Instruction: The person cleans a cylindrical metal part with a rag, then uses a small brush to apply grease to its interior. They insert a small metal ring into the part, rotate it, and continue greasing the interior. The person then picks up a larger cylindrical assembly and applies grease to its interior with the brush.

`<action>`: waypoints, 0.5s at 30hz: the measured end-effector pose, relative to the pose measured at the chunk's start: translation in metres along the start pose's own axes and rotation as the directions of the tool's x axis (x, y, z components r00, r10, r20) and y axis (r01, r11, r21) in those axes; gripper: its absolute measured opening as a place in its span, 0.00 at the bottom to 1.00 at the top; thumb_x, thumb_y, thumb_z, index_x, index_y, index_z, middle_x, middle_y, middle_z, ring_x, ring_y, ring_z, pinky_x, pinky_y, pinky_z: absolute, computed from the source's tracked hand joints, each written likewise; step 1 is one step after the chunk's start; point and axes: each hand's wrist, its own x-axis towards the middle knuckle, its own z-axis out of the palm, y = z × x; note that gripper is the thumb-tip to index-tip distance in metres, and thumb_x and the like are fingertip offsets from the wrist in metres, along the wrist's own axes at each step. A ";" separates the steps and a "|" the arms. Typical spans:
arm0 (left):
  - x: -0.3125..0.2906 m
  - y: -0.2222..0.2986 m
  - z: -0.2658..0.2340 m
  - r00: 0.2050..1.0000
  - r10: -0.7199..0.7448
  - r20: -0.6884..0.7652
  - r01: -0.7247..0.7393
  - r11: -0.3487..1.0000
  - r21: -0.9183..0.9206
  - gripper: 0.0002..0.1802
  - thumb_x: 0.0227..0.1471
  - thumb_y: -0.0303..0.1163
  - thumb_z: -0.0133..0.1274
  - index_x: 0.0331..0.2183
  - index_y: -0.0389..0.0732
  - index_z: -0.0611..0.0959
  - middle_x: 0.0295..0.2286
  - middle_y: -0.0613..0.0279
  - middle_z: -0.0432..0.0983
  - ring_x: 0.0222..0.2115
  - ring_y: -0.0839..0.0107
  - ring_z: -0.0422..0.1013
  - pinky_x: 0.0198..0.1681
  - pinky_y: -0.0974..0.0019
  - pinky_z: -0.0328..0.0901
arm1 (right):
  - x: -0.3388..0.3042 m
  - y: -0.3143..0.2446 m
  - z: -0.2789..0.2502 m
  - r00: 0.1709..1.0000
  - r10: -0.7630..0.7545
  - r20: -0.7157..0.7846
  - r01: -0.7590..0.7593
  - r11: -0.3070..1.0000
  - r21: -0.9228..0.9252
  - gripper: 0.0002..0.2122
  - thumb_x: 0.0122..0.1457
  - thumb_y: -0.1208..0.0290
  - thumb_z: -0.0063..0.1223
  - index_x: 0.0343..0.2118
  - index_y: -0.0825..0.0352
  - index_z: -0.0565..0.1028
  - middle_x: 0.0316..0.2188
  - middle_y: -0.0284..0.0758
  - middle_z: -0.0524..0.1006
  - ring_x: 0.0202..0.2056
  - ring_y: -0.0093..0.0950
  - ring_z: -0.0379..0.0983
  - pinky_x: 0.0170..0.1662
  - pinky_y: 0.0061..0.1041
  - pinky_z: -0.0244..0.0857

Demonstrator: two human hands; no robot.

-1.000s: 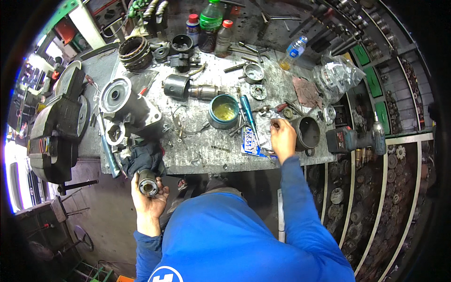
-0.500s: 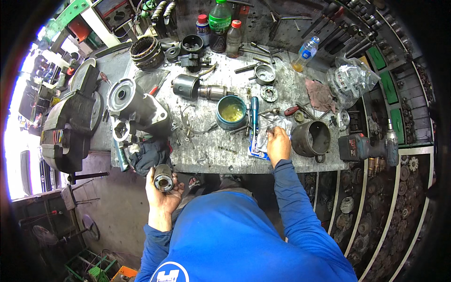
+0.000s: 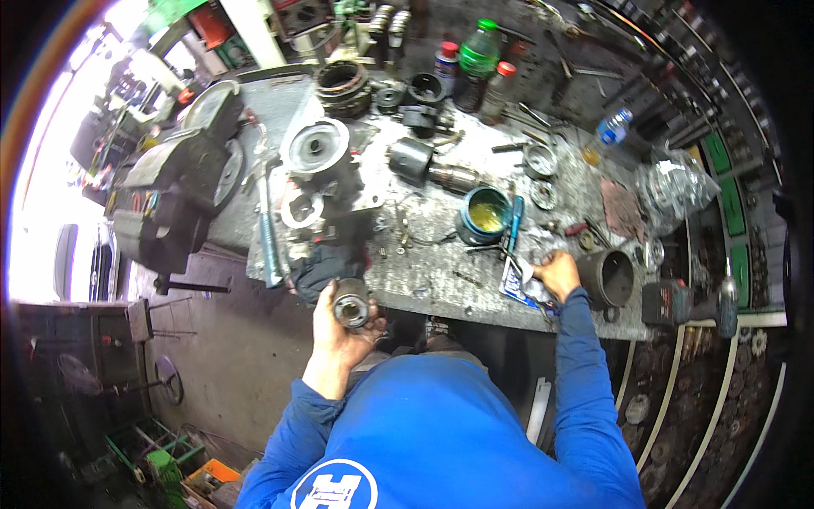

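My left hand [image 3: 337, 343] is wrapped round a short metal cylinder [image 3: 350, 309] with a toothed-looking bore, its open end facing up. I hold it just off the bench's front edge, beside a dark rag [image 3: 326, 270]. Over the bench, the fingers of my right hand [image 3: 560, 276] are pinched together beside a blue-and-white packet [image 3: 517, 286]. What lies between those fingertips is hidden. Close by stand a blue tub of yellowish grease [image 3: 486, 214] and a blue-handled tool [image 3: 515, 222]. A dark hollow metal housing [image 3: 609, 280] sits right of that hand.
On the metal-topped bench [image 3: 432, 267], a large motor housing [image 3: 315, 148] stands at left, near a long-handled tool [image 3: 269, 246]. Bottles [image 3: 480, 55] line the back. A cordless drill [image 3: 666, 303] lies at the right edge, a plastic-wrapped part [image 3: 677, 188] behind it.
The whole view has swung, so the bench appears farther right. My right hand has come slightly nearer the bench's front edge, beside the packet. My left hand still holds the cylinder.
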 end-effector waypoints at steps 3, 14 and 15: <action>-0.001 0.011 -0.003 0.997 -0.025 0.076 0.026 0.999 -0.018 0.27 0.60 0.59 0.53 0.39 0.43 0.80 0.29 0.57 0.79 0.24 0.65 0.75 0.37 0.57 0.67 | -0.006 -0.004 -0.002 1.000 0.009 -0.010 -0.008 0.998 0.058 0.10 0.52 0.70 0.69 0.25 0.72 0.81 0.19 0.39 0.80 0.22 0.24 0.75 0.27 0.31 0.68; -0.001 0.032 -0.006 0.999 -0.014 0.032 0.018 0.994 -0.104 0.26 0.62 0.60 0.51 0.33 0.45 0.80 0.28 0.60 0.78 0.29 0.62 0.77 0.39 0.56 0.69 | -0.032 -0.026 -0.002 0.965 0.045 -0.259 -0.041 0.999 0.020 0.13 0.47 0.72 0.73 0.30 0.75 0.80 0.24 0.37 0.80 0.26 0.25 0.73 0.31 0.29 0.69; 0.000 0.032 -0.007 0.999 -0.013 0.033 0.017 0.994 -0.110 0.26 0.61 0.60 0.52 0.33 0.45 0.81 0.28 0.60 0.79 0.28 0.63 0.77 0.37 0.56 0.69 | -0.040 -0.033 -0.011 0.946 -0.023 -0.323 0.048 0.996 0.071 0.11 0.51 0.73 0.72 0.30 0.75 0.80 0.24 0.36 0.80 0.26 0.24 0.73 0.31 0.29 0.68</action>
